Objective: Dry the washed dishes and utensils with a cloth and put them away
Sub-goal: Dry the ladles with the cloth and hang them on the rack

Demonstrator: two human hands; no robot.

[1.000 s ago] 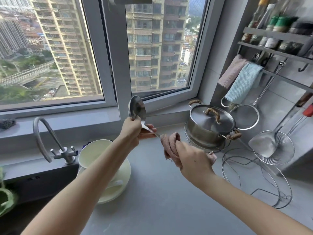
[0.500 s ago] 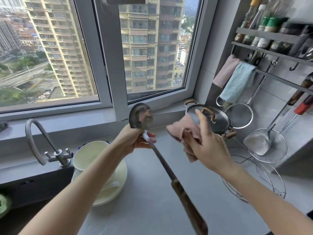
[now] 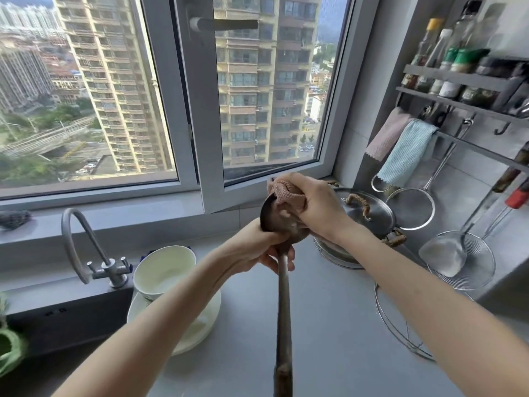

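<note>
My left hand (image 3: pixel 257 247) holds the ladle (image 3: pixel 283 310) by its neck, the handle running back toward me above the counter (image 3: pixel 329 353). My right hand (image 3: pixel 317 207) presses the cloth (image 3: pixel 286 191) into the ladle's cup from above. To the left a bowl (image 3: pixel 163 270) sits on a plate (image 3: pixel 200 330), just right of the tap (image 3: pixel 83 239). The pot (image 3: pixel 369 216) stands behind my right hand, below the window (image 3: pixel 200 110). A wire rack (image 3: pixel 400 333) lies right of my right arm. On the right wall, a strainer (image 3: pixel 412 207) and skimmer (image 3: pixel 472 270) hang under the shelf (image 3: pixel 458 78).
</note>
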